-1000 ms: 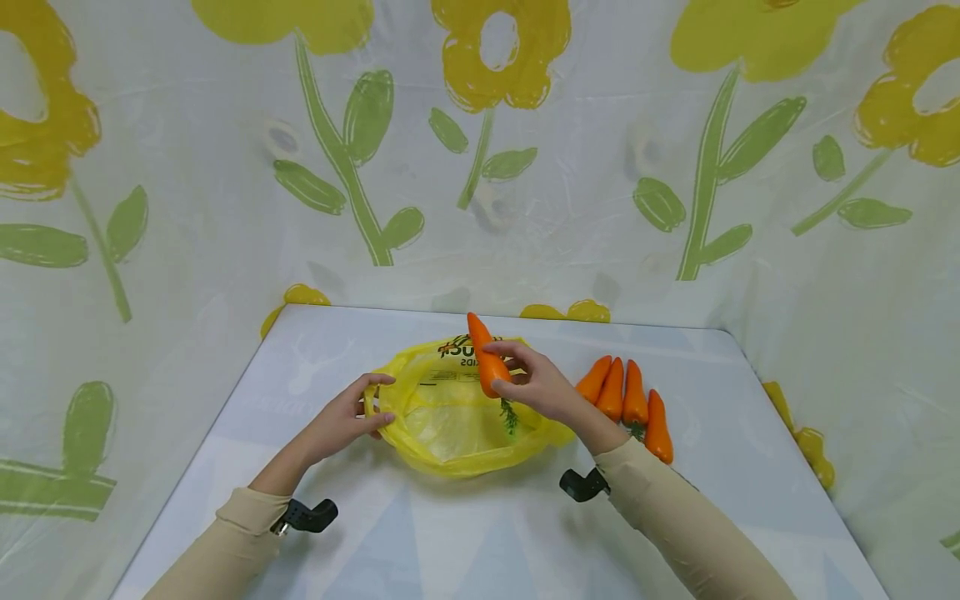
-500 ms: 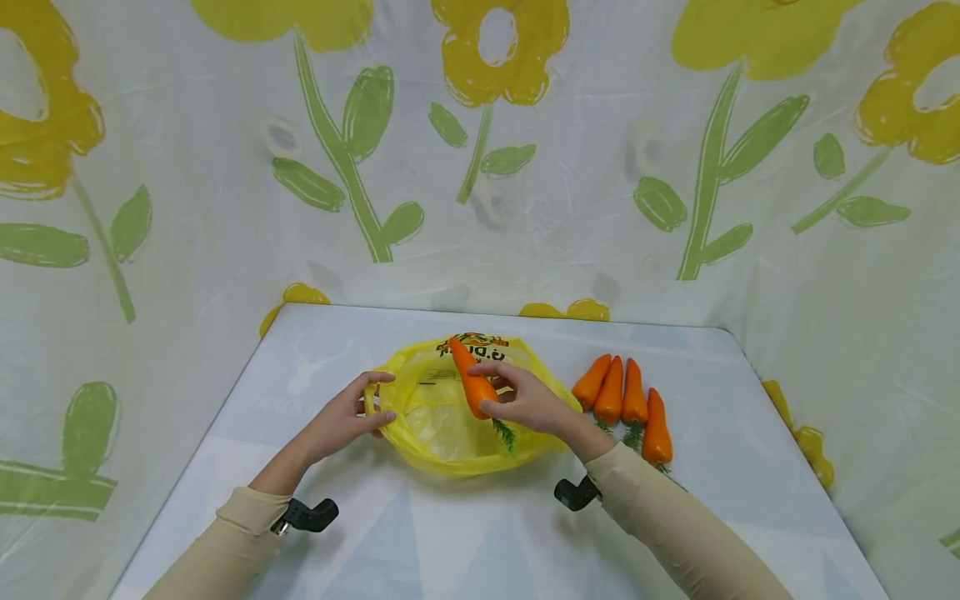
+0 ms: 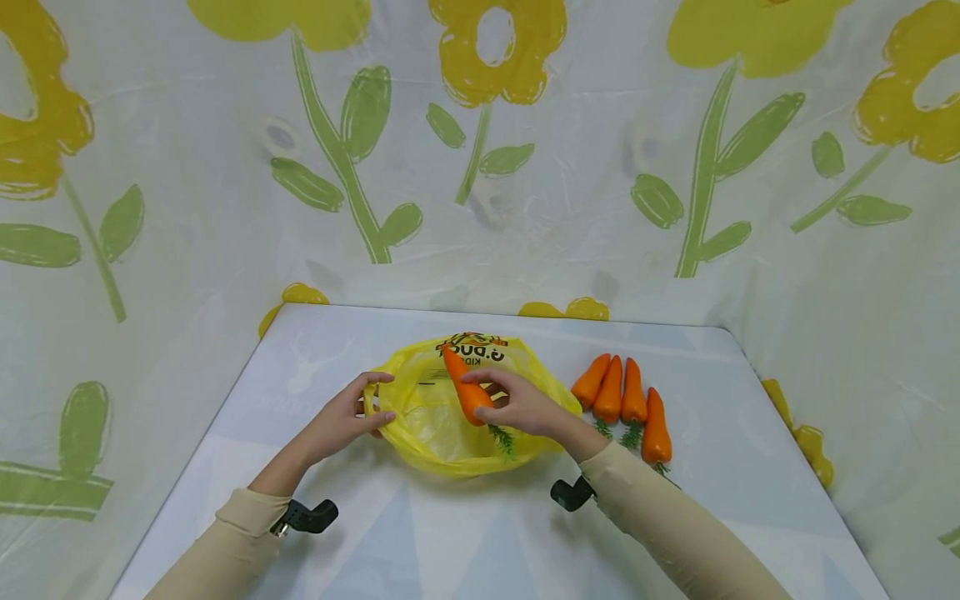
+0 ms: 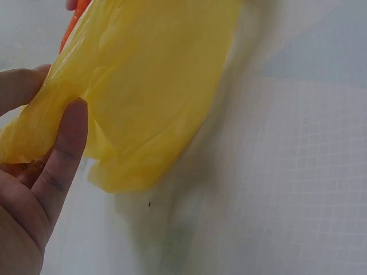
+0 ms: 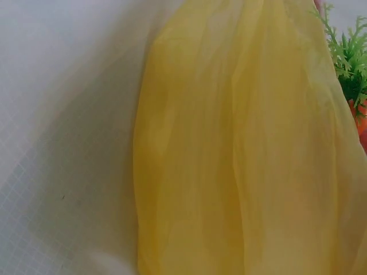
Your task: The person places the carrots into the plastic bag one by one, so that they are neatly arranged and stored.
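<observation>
A yellow plastic bag [image 3: 427,446] with dark printing stands on the table, its mouth spread wide. My left hand [image 3: 348,417] grips the bag's left rim between thumb and fingers; the left wrist view shows the thumb against the outside of the yellow plastic [image 4: 149,97]. Over the bag's opening, my right hand [image 3: 517,404] holds an orange carrot [image 3: 463,387] by its thick end. The carrot's tip points up and to the left, and its green leafy top [image 3: 501,439] hangs below the hand. In the right wrist view the bag [image 5: 229,149] covers most of the frame and the right hand is mostly hidden.
Several more orange carrots [image 3: 611,392] lie side by side on the table to the right of the bag. The white and pale blue table [image 3: 450,542] ends at a flower-patterned curtain [image 3: 570,217] behind it. A small black camera sits on each wrist.
My right hand has moved left and slightly down with the carrot, lowering it from above the bag's back rim into its mouth area. The left hand keeps its place on the rim.
</observation>
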Demonstrator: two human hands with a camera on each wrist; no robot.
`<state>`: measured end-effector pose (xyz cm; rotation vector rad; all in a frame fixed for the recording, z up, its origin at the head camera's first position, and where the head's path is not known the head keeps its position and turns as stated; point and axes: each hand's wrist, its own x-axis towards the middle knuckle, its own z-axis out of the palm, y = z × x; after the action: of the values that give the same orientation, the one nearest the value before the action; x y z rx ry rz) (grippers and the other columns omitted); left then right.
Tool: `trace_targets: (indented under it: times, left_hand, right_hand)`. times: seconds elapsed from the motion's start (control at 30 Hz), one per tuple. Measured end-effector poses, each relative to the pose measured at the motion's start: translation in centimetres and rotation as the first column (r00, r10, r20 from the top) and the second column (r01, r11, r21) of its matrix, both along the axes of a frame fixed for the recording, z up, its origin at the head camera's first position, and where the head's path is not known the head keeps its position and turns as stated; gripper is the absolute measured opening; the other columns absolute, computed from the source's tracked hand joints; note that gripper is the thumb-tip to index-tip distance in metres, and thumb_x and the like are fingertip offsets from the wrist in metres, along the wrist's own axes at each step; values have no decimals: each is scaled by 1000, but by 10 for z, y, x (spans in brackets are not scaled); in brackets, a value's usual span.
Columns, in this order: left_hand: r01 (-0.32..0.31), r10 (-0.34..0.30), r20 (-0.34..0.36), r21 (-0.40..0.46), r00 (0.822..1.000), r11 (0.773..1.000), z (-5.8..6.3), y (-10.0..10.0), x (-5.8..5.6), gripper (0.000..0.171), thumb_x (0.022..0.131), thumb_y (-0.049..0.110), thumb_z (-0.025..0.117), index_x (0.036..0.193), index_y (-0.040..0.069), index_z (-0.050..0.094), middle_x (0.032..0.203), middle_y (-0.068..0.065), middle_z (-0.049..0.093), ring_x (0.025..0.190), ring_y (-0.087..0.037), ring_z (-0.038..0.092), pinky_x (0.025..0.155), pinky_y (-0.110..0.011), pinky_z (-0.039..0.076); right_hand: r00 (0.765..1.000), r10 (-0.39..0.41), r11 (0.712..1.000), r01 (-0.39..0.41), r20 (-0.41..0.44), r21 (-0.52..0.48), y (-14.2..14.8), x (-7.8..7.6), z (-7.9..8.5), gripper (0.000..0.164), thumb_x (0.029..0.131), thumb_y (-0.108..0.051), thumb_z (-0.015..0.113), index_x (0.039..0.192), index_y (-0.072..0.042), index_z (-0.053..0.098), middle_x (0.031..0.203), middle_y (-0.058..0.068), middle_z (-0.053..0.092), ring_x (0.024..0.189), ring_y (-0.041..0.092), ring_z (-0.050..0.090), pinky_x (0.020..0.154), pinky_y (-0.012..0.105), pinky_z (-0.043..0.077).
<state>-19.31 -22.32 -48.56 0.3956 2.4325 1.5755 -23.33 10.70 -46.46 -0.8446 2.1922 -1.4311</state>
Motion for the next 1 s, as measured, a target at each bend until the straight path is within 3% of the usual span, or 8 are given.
trace_targets:
  times: [0.43, 0.73, 1.0]
  left_hand:
    - [-6, 6, -2, -10, 1000, 1000, 1, 1, 2, 63, 95, 22, 74, 147, 8, 41, 150, -23, 37, 94, -28, 63, 75, -45, 61]
    - [10, -10, -10, 16, 1000, 1000, 0, 0, 3, 62, 95, 19, 74, 147, 8, 41, 153, -23, 35, 95, -29, 63, 75, -48, 61]
    - [15, -15, -9, 14, 1000, 1000, 0, -2, 2, 63, 95, 19, 75, 147, 8, 42, 151, -23, 36, 92, -27, 63, 73, -45, 61]
  right_hand:
    - [999, -37, 997, 36, 1, 63, -5, -5, 2, 48, 96, -19, 68, 143, -14, 56, 143, 10, 54, 112, 25, 58, 94, 35, 53]
    - [997, -79, 991, 77, 15, 110, -13, -7, 3, 48, 96, -21, 69, 142, -17, 57, 139, 8, 57, 113, 25, 58, 89, 34, 55]
    - [994, -105, 991, 102, 35, 86, -21, -8, 1, 46, 95, -17, 70, 140, -12, 58, 137, 12, 58, 109, 26, 60, 86, 34, 56]
